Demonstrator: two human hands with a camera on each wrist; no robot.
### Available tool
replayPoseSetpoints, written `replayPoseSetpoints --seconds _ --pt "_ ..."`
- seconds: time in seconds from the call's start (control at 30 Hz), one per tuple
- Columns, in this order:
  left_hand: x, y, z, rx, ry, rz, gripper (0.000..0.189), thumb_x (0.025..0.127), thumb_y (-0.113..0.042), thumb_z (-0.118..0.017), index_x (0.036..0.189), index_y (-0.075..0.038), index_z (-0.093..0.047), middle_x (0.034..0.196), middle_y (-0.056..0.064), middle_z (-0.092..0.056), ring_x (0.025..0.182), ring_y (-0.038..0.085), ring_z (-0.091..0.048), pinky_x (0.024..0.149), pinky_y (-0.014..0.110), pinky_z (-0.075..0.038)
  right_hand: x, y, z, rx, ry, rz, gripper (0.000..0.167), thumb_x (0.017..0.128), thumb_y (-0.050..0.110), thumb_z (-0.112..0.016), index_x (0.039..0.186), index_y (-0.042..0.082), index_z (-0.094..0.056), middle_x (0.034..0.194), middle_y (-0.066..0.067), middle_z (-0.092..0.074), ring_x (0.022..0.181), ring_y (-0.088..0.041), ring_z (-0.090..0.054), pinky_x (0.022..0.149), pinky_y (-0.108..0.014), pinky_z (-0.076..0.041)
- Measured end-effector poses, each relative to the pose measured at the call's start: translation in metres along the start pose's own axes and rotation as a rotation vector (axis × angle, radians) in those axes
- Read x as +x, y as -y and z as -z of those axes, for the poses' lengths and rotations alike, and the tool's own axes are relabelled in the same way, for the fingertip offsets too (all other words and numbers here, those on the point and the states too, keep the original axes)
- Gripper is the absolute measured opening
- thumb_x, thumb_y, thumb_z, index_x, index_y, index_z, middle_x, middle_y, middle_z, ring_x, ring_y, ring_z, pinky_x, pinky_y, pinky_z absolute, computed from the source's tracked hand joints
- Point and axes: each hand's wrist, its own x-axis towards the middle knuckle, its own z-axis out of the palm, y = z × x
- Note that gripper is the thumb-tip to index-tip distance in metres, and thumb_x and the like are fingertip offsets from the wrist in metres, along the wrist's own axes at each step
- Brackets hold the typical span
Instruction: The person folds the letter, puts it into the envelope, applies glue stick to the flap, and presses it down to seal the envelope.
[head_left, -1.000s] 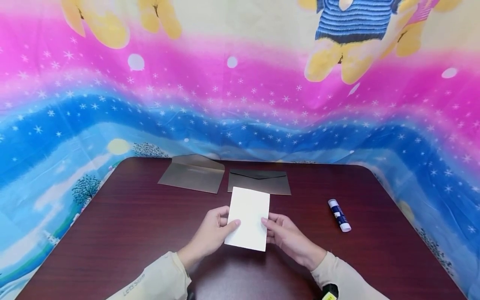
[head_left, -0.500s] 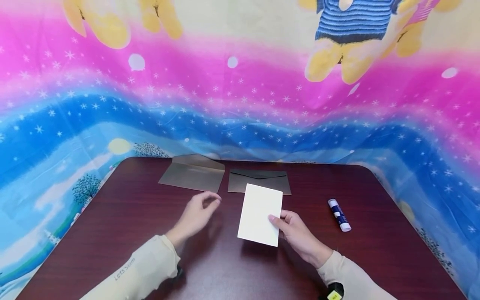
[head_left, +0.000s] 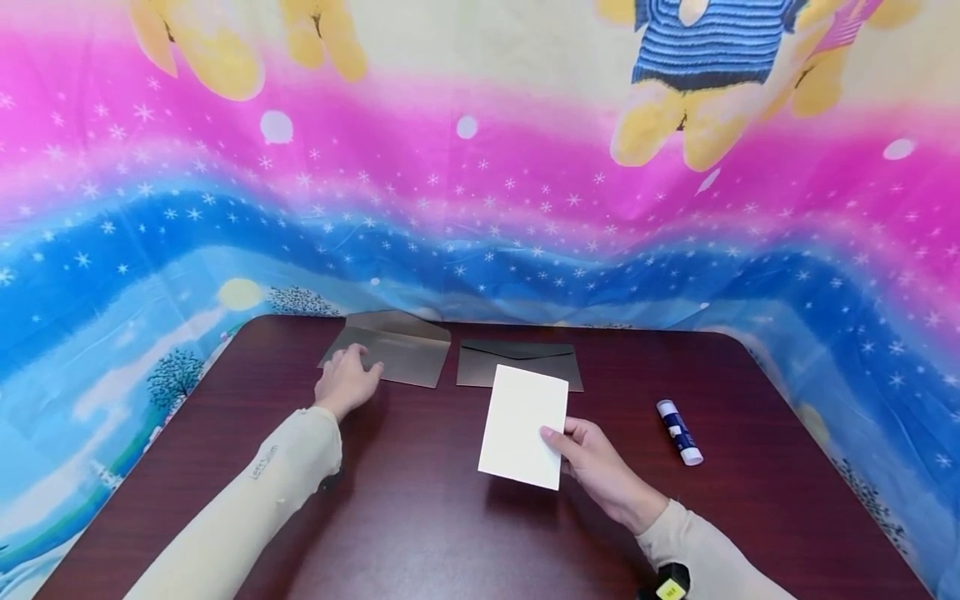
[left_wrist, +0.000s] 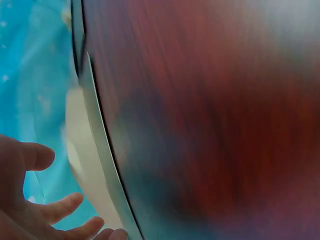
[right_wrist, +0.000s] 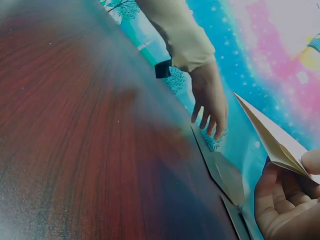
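Note:
My left hand [head_left: 347,382] reaches over the left end of a grey-brown envelope [head_left: 408,360], whose flap is unfolded toward the back. Its fingers are spread in the left wrist view; whether they touch the paper I cannot tell. With thumb and fingers, my right hand [head_left: 603,477] holds a white card [head_left: 523,427] by its right edge, tilted above the table. From the right wrist view the card [right_wrist: 275,132] looks folded, its layers slightly parted. Just behind it lies a second envelope [head_left: 517,350], flap folded down and its front partly hidden by the card.
A glue stick [head_left: 679,432] with a dark blue label and white ends lies on the right of the dark red-brown table [head_left: 450,533]. Behind the table's back edge hangs a colourful printed cloth [head_left: 480,208].
My left hand has let go of the card and moved left and forward to the unfolded envelope. The right hand has carried the card slightly to the right.

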Motion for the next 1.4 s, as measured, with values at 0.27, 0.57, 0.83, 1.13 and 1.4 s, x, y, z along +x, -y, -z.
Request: replayPoseSetpoints --seconds 0.27,0.57,0.83,1.13,1.4 --pt "0.022 0.01 0.009 0.155 -0.02 0.068 0.073 0.102 -0.04 -0.05 0.151 0.009 -0.03 0.148 0.037 -0.035 0.135 0.054 -0.036 0.107 0.066 -0.037 0.0 0.001 0.0 0.007 0.009 0.005 0.05 0.107 0.025 -0.051 0.138 -0.014 -0.047 0.118 -0.006 -0.073 0.099 -0.009 -0.073 0.086 -0.029 -0.06" --pt "0.034 0.022 0.014 0.18 0.001 0.174 0.081 0.1 -0.048 -0.054 0.146 0.015 -0.031 0.143 0.04 -0.038 0.129 0.055 -0.039 0.104 0.066 -0.04 0.0 0.001 -0.003 0.009 0.015 -0.007 0.051 0.106 0.025 -0.052 0.139 -0.013 -0.046 0.121 -0.008 -0.072 0.1 -0.009 -0.073 0.088 -0.029 -0.06" --pt "0.042 0.035 0.007 0.27 0.007 0.232 0.085 0.096 -0.056 -0.056 0.136 0.018 -0.043 0.135 0.038 -0.043 0.124 0.052 -0.044 0.1 0.063 -0.044 0.001 -0.002 -0.002 0.004 0.025 -0.002 0.05 0.107 0.024 -0.052 0.139 -0.014 -0.046 0.119 -0.008 -0.073 0.1 -0.008 -0.072 0.088 -0.029 -0.059" --pt "0.046 0.041 0.017 0.254 0.071 0.236 0.091 0.089 -0.054 -0.067 0.137 0.019 -0.04 0.135 0.041 -0.041 0.121 0.052 -0.044 0.095 0.061 -0.047 0.002 -0.003 -0.003 0.005 0.024 -0.004 0.051 0.106 0.024 -0.052 0.139 -0.015 -0.046 0.119 -0.008 -0.072 0.1 -0.008 -0.072 0.088 -0.029 -0.059" --pt "0.035 0.044 0.036 0.149 0.191 0.267 0.111 0.084 -0.051 -0.074 0.146 0.02 -0.017 0.146 0.046 -0.027 0.133 0.06 -0.031 0.108 0.067 -0.038 0.002 -0.003 -0.004 0.01 0.029 0.002 0.049 0.107 0.023 -0.05 0.139 -0.015 -0.045 0.121 -0.01 -0.071 0.1 -0.008 -0.072 0.088 -0.028 -0.059"
